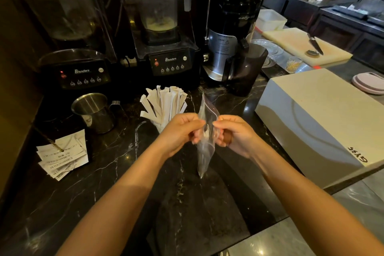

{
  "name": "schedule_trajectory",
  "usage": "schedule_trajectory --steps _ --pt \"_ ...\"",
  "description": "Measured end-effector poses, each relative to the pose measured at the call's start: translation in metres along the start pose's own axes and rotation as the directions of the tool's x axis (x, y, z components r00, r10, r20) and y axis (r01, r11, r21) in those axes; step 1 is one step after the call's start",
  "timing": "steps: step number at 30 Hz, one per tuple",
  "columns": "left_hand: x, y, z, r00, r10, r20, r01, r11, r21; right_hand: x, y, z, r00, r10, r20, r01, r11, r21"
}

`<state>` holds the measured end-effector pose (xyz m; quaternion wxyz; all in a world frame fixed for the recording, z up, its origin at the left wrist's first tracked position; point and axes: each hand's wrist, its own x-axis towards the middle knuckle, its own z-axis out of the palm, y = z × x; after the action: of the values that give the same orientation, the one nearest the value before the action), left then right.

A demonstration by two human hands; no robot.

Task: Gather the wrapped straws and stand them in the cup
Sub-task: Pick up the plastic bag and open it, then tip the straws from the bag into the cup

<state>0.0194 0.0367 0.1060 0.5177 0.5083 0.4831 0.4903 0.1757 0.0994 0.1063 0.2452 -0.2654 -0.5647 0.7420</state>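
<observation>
Several paper-wrapped straws (165,103) stand fanned out in a clear cup (159,127), whose lower part is hidden behind my left hand. My left hand (181,131) and my right hand (233,134) each pinch one side of an empty clear plastic zip bag (205,147). The bag hangs upright between them above the black marble counter (108,172), just in front of the cup.
A steel pitcher (94,111) stands left of the cup. A spike of paper receipts (62,157) sits at the left. Two black blenders (170,56) and a juicer (230,33) line the back. A white box (315,114) lies right, with a cutting board and knife (314,43) beyond.
</observation>
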Motion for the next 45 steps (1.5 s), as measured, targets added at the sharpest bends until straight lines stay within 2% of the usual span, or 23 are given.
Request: schedule_trajectory --steps 5,8,12,17,22,25,27,31,33,35,38,40,42,45 --pt "0.002 0.014 -0.016 0.984 0.066 -0.167 -0.027 0.974 0.226 0.002 -0.018 -0.011 0.997 -0.018 -0.076 -0.005 0.955 -0.296" --pt "0.001 0.015 -0.019 0.954 0.108 -0.281 -0.027 0.96 0.278 0.0 -0.024 -0.016 0.99 -0.031 -0.135 -0.031 0.9 -0.435" --pt "0.001 0.013 -0.017 0.903 0.171 -0.394 -0.04 0.947 0.318 -0.003 -0.029 -0.022 0.97 -0.042 -0.239 -0.095 0.84 -0.534" --pt "0.002 0.014 -0.013 0.831 0.201 -0.519 -0.033 0.949 0.314 -0.008 -0.032 -0.027 0.925 -0.045 -0.378 -0.198 0.791 -0.579" --pt "0.004 0.018 -0.004 0.811 0.194 -0.552 -0.018 0.952 0.307 -0.013 -0.036 -0.026 0.907 -0.037 -0.42 -0.246 0.763 -0.598" --pt "0.006 0.029 0.002 0.838 0.162 -0.52 -0.029 0.967 0.255 -0.016 -0.045 -0.025 0.912 -0.101 -0.397 -0.206 0.725 -0.657" --pt "0.009 0.04 0.005 0.866 0.159 -0.474 -0.044 0.968 0.246 -0.019 -0.053 -0.024 0.929 -0.107 -0.353 -0.163 0.74 -0.652" --pt "0.017 0.064 0.01 0.927 0.191 -0.323 -0.103 0.957 0.27 -0.027 -0.067 -0.035 0.967 -0.024 -0.255 -0.098 0.886 -0.454" --pt "0.024 0.075 0.015 0.946 0.206 -0.251 -0.127 0.946 0.298 -0.03 -0.07 -0.044 0.971 0.004 -0.238 -0.064 0.967 -0.246" --pt "0.032 0.084 0.02 0.958 0.227 -0.177 -0.156 0.927 0.342 -0.03 -0.069 -0.055 0.973 0.108 -0.204 -0.12 0.992 -0.044" --pt "0.042 0.1 0.025 0.966 0.255 -0.049 -0.209 0.877 0.433 -0.025 -0.056 -0.067 0.936 0.35 -0.044 -0.337 0.924 0.184" --pt "0.048 0.113 0.026 0.966 0.255 0.052 -0.248 0.839 0.484 -0.019 -0.046 -0.071 0.899 0.42 0.126 -0.438 0.843 0.312" --pt "0.053 0.124 0.028 0.956 0.245 0.158 -0.292 0.807 0.513 -0.012 -0.039 -0.073 0.88 0.391 0.269 -0.468 0.806 0.361" --pt "0.058 0.134 0.029 0.93 0.198 0.309 -0.34 0.779 0.526 -0.001 -0.032 -0.069 0.852 0.266 0.451 -0.481 0.737 0.474"
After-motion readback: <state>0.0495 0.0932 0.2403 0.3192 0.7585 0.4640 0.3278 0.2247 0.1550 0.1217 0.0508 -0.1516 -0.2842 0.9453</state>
